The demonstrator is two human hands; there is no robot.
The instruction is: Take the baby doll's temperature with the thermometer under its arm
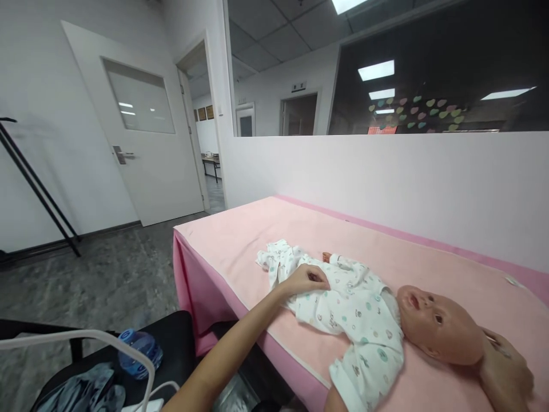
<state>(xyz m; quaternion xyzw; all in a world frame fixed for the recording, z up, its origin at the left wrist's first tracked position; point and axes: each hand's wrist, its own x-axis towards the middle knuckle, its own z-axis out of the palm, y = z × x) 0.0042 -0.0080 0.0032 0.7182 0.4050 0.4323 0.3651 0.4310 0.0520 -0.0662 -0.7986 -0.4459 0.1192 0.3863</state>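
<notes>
A baby doll (pixel 441 329) lies on its back on the pink-covered table, its head to the right. White printed baby clothes (pixel 355 303) cover its body and legs, and one small brown hand shows at the far sleeve. My left hand (pixel 305 280) rests over the waist of the clothes. Its fingers are curled, with the tips together at the fabric. At the right, my right hand (pixel 508 369) is cupped against the back of the doll's head. Most of its fingers are hidden beneath and behind the head.
The pink table cover (pixel 253 229) reaches a white wall with a window above. To the left, a black chair (pixel 175 337) holds a blue-capped bottle (pixel 141 352) and grey cloth (pixel 81 392). A white cable (pixel 107 337) crosses in front of it. A white door (pixel 141 143) stands behind.
</notes>
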